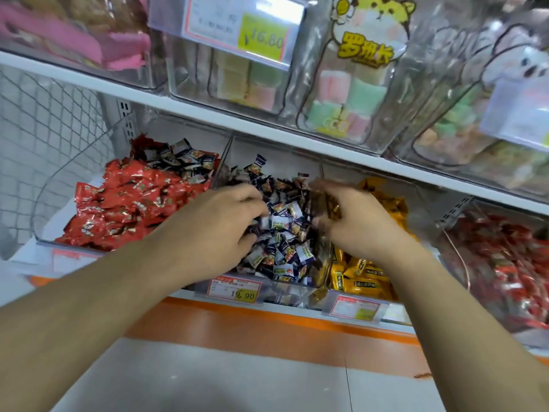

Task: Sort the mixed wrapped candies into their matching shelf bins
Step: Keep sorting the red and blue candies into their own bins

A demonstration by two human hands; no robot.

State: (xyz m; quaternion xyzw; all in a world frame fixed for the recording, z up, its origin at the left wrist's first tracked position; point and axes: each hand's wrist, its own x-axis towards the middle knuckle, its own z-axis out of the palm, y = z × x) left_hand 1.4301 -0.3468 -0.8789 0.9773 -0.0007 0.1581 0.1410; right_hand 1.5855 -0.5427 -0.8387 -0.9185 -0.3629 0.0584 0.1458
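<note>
Over middle bin, dark-blue-and-white wrapped candies, heaped

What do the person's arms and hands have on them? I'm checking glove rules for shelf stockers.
Nothing is worn that shows. The left hand and right hand are bare, with no gloves. No ring, watch or bracelet is visible on the parts in view. Both forearms are bare all the way to the frame edge, so no sleeve shows. The right fingers are motion-blurred, so fine detail there cannot be told.
</note>
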